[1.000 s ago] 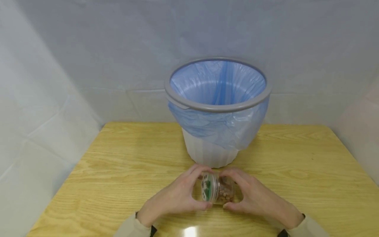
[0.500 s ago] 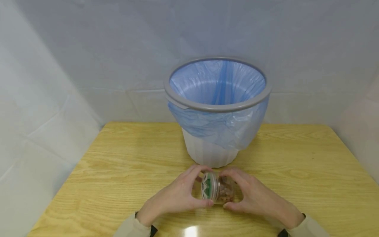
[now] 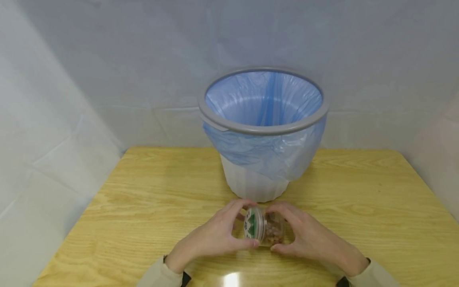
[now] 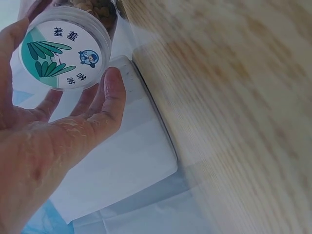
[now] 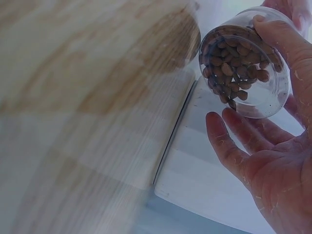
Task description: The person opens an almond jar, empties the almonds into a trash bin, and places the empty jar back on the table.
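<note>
A clear plastic jar (image 3: 274, 230) lies on its side, low over the wooden table, between the two hands. Small brown nut-like or bean-like pieces (image 5: 231, 63) partly fill it. Its lid (image 4: 63, 48) carries a round white and green label with leaves, a small blue figure and characters, and faces left. My left hand (image 3: 213, 235) grips the lid by its edge, thumb on the near side and fingers around the far side. The jar's body is held by my right hand (image 3: 310, 239), its thumb and fingers curved around it. Some fingertips are hidden behind the jar.
A white bin (image 3: 256, 183) with a grey rim stands just beyond the hands, lined with a blue plastic bag (image 3: 247, 149) folded over its rim. Pale sheeting (image 3: 143, 59) hangs behind and beside the wooden table (image 3: 154, 191).
The lid's label has turned slightly, and the left thumb has shifted a little to the right along the lid's edge. The pieces inside the jar have shifted; the right hand stays in place.
</note>
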`<state>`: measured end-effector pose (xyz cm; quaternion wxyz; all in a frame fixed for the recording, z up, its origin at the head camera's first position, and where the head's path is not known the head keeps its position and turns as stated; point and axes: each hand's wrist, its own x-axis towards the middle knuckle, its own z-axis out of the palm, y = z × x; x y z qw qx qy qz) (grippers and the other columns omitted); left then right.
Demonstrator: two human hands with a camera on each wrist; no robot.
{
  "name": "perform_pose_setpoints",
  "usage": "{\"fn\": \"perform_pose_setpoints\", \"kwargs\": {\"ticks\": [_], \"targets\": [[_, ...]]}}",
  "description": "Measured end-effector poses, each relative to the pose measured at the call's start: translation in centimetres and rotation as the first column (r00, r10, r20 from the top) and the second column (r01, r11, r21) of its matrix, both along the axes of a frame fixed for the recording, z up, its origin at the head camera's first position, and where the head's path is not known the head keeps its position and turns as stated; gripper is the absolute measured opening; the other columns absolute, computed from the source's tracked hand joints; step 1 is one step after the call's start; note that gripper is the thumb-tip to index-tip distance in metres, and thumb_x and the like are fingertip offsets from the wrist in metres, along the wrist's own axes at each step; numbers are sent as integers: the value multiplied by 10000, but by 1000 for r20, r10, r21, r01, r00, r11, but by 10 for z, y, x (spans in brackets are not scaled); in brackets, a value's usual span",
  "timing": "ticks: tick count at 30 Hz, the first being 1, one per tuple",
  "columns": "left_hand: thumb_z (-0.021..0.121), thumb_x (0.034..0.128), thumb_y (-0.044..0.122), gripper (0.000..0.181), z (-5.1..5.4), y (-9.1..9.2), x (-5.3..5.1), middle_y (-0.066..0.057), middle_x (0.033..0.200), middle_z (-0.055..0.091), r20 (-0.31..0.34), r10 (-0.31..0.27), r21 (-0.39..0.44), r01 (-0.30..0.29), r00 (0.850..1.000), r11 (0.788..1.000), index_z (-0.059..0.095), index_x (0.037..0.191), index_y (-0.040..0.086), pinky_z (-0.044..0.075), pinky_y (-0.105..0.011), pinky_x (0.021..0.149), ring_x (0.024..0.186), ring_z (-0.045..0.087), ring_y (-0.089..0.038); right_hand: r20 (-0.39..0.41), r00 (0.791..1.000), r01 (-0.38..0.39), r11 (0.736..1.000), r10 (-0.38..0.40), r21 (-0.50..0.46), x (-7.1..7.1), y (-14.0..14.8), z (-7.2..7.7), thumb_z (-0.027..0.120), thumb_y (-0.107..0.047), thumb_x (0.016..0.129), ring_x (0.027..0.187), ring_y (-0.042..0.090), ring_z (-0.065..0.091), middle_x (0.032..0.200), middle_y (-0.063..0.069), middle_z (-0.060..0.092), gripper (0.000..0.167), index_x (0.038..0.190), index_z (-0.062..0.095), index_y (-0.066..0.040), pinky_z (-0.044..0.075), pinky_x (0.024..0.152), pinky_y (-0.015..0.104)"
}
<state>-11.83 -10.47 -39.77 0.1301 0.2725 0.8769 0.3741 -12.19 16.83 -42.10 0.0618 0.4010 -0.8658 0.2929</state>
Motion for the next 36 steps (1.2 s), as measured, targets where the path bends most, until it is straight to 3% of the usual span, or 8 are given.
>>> {"fn": "perform_pose_setpoints", "kwargs": {"ticks": [7, 11, 14, 17, 19, 21, 26, 36], "targets": [[768, 848, 546, 856, 0, 0, 1, 47, 1446, 468, -48, -28, -19, 27, 998, 999, 345, 1539, 269, 513, -439, 1065, 1280, 556, -182, 6, 1000, 0, 1000, 0, -4, 0, 0, 0, 911, -320, 756, 1207, 143, 632, 1342, -44, 614, 801, 1430, 487, -237, 573, 972, 362], [844, 803, 407, 915, 1, 0, 2, 23, 1471, 416, -139, -53, -29, 50, 989, 998, 321, 1546, 300, 507, -455, 1084, 1318, 533, -195, 7, 1000, 0, 1000, 0, -6, 0, 0, 0, 910, -324, 760, 1212, 147, 630, 1350, -54, 606, 800, 1432, 485, -236, 571, 975, 365], [881, 766, 336, 948, 1, 0, 1, 6, 1507, 401, -252, -83, -41, 75, 964, 996, 340, 1542, 280, 516, -431, 1081, 1328, 534, -193, -5, 1000, 4, 1000, -4, -6, -1, 0, 0, 915, -322, 748, 1210, 149, 631, 1344, -54, 610, 806, 1426, 490, -231, 570, 981, 370], [896, 742, 312, 940, 0, 0, 0, -25, 1515, 416, -354, -110, -64, 93, 929, 994, 384, 1526, 233, 529, -415, 1063, 1301, 556, -201, -9, 1000, 8, 1000, -8, -6, -1, 0, 0, 922, -315, 731, 1208, 150, 632, 1338, -52, 613, 814, 1419, 496, -223, 568, 987, 375], [896, 732, 311, 935, 0, 0, 0, -26, 1507, 428, -390, -122, -89, 94, 913, 992, 395, 1518, 232, 538, -406, 1043, 1272, 572, -193, -10, 1000, 10, 1000, -11, -5, -1, 0, 0, 924, -312, 725, 1210, 151, 632, 1338, -50, 614, 817, 1416, 499, -219, 567, 991, 378], [893, 720, 295, 931, 0, -1, 1, -12, 1498, 436, -399, -132, -108, 97, 907, 989, 403, 1510, 247, 541, -400, 1023, 1254, 578, -177, -5, 1000, 13, 1000, -13, -5, -1, 0, 0, 925, -309, 723, 1208, 151, 632, 1336, -46, 616, 816, 1413, 500, -217, 567, 987, 377], [886, 707, 241, 920, -1, 0, 2, 37, 1481, 439, -376, -142, -118, 105, 916, 987, 409, 1493, 289, 536, -382, 1004, 1254, 566, -135, -1, 1000, 19, 1000, -19, -4, -1, 0, 0, 925, -306, 722, 1203, 147, 632, 1330, -39, 621, 812, 1409, 501, -220, 566, 984, 371], [867, 710, 205, 889, -2, 1, 2, 35, 1463, 451, -372, -140, -119, 102, 918, 988, 422, 1476, 274, 537, -376, 1007, 1244, 571, -136, -20, 1000, 19, 1000, -19, -16, -1, -1, -1, 931, -298, 704, 1193, 146, 638, 1319, -34, 630, 820, 1402, 511, -208, 568, 983, 371]]}}
